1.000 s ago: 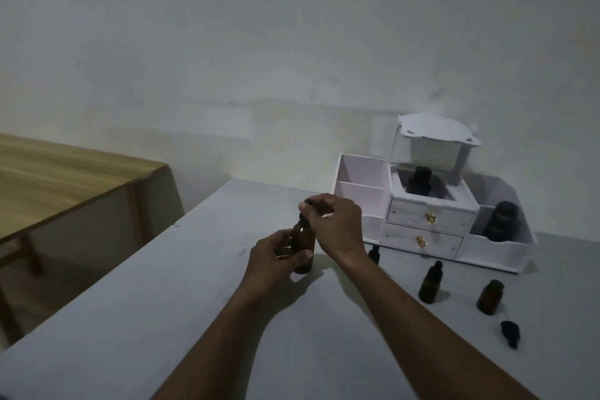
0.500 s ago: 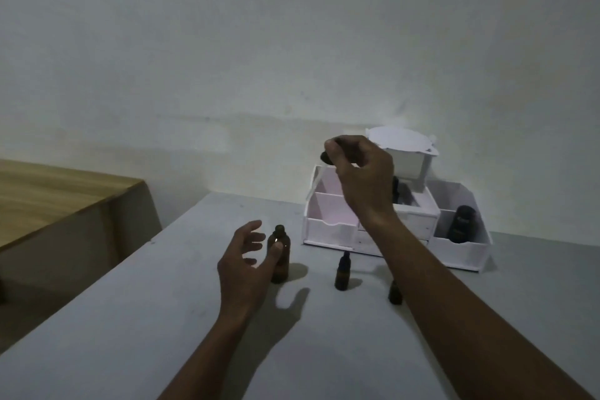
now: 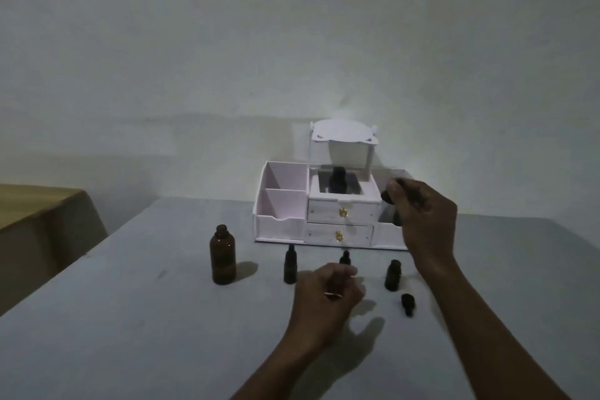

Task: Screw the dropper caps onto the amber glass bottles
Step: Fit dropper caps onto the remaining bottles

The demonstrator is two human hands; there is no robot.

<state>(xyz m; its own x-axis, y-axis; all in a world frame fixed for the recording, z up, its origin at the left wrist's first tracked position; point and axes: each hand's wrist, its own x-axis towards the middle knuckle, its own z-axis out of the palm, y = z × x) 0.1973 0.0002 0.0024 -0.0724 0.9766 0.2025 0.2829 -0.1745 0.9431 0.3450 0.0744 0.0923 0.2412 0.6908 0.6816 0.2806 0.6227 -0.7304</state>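
1. We take the white organizer (image 3: 282,229) as our landmark. It stands on the grey counter (image 3: 130,318) by the wall, with two gold-knobbed drawers in its middle.
2. The right grip (image 3: 425,214) is up in front of the organizer's right compartment. Its fingertips pinch a dark dropper cap (image 3: 387,197).
3. The left grip (image 3: 328,295) hovers low over the counter in front of the organizer's drawers. Its fingers are loosely curled, and we can make out nothing held in them.
4. The large amber bottle (image 3: 222,256) stands upright and uncapped on the counter, in front of the organizer's left corner.
5. A small capped bottle (image 3: 290,265) stands upright in front of the organizer, about where its left compartment meets the drawers.
6. A second capped bottle (image 3: 345,258) stands in front of the drawers, its lower part hidden behind the left grip.
7. A small uncapped bottle (image 3: 393,274) stands in front of the organizer's right end.
8. A loose dropper cap (image 3: 407,301) lies on its side on the counter, a little farther out from the organizer than that bottle.
9. A dark bottle (image 3: 337,180) sits in the organizer's open top middle compartment.
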